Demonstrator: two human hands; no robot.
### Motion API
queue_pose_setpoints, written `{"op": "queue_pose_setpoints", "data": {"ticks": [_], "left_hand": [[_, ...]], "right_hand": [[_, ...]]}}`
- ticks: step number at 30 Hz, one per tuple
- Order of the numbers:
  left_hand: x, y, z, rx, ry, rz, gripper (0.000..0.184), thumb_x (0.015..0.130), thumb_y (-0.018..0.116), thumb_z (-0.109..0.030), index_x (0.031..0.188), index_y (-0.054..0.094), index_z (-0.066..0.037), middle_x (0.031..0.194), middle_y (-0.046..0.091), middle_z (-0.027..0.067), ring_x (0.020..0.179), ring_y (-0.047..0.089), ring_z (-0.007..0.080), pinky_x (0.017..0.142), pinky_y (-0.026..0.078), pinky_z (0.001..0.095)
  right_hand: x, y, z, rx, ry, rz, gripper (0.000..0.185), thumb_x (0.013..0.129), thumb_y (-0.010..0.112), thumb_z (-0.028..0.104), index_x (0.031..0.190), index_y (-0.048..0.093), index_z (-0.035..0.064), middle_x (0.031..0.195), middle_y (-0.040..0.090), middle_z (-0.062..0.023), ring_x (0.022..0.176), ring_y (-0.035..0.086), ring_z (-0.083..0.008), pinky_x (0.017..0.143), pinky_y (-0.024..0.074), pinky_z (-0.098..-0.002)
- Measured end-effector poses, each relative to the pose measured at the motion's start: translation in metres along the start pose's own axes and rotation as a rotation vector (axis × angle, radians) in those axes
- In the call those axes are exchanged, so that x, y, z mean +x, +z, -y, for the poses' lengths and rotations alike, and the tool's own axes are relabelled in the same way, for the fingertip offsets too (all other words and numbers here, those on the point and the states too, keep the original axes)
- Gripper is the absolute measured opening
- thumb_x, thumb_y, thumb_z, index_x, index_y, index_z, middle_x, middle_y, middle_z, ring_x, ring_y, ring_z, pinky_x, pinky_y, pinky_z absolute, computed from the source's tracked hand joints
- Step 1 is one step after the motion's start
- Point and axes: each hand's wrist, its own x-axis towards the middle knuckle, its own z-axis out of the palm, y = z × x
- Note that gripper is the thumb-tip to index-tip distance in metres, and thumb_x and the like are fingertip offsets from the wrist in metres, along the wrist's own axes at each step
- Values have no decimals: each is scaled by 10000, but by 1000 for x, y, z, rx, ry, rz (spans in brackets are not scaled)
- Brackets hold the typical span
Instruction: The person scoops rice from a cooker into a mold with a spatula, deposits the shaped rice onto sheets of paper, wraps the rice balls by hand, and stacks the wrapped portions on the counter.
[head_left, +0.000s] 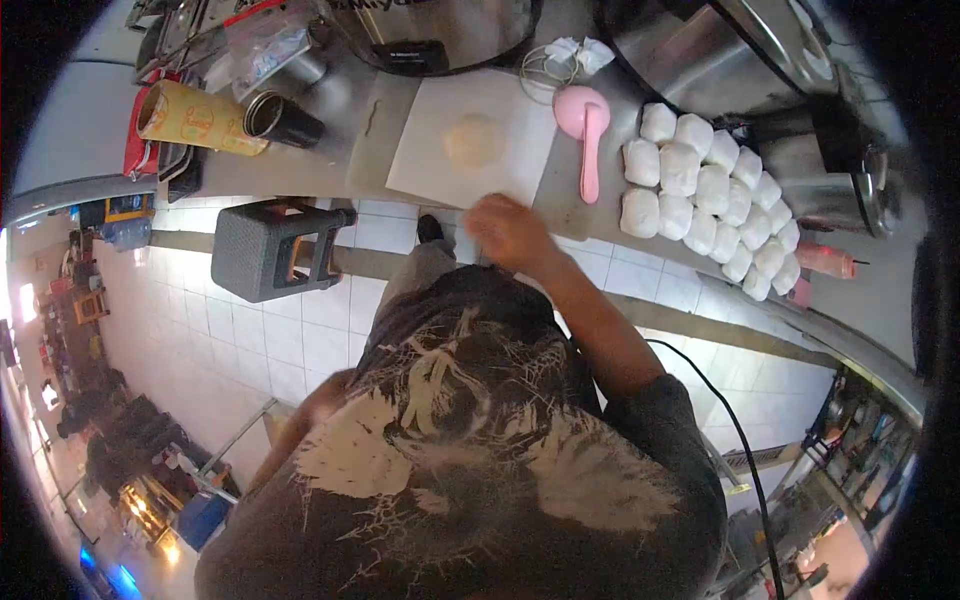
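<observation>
A flat, pale round that looks like dough (474, 140) lies on a white sheet or board (425, 165) on the counter. Just off the near edge of that sheet is my right hand (510, 235), nearest to the dough. Motion blurs its fingers, and I cannot see anything held in it. My left arm hangs low beside the shirt; of my left hand (335, 390) only a blurred part shows, its fingers hidden. Right of the sheet lies a pink scoop with a handle (590, 150). Several white, plastic-wrapped lumps (700, 190) are lined up in rows farther right.
Large metal pots (690, 50) stand along the back of the counter. A yellow paper cup (195, 118) and a dark cup (285, 120) lie at the left. A grey stool (262, 250) is on the tiled floor. At the right hangs a black cable (735, 430).
</observation>
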Motion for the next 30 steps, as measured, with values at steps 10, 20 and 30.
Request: {"op": "queue_pose_setpoints", "data": {"ticks": [10, 20, 30], "left_hand": [[27, -47, -19, 227, 141, -30, 173, 837, 704, -126, 950, 614, -30, 893, 612, 183, 855, 636, 310, 747, 486, 407], [68, -77, -37, 436, 273, 16, 168, 843, 705, -114, 953, 611, -29, 874, 602, 176, 832, 629, 290, 729, 480, 411], [149, -111, -83, 635, 473, 499, 155, 878, 646, -144, 944, 639, -3, 876, 623, 169, 819, 633, 311, 718, 496, 428]], "right_hand": [[27, 90, -12, 279, 345, 1027, 531, 963, 530, 543, 1155, 650, 62, 1116, 675, -154, 1040, 625, -275, 898, 472, -419], [-1, 38, 25, 101, 465, 979, 518, 1017, 434, 468, 1101, 650, 4, 1060, 676, -214, 997, 630, -375, 901, 468, -452], [-64, 5, 53, 108, 605, 776, 410, 1032, 428, 361, 1235, 624, 62, 1205, 655, -167, 1104, 623, -322, 983, 463, -437]]}}
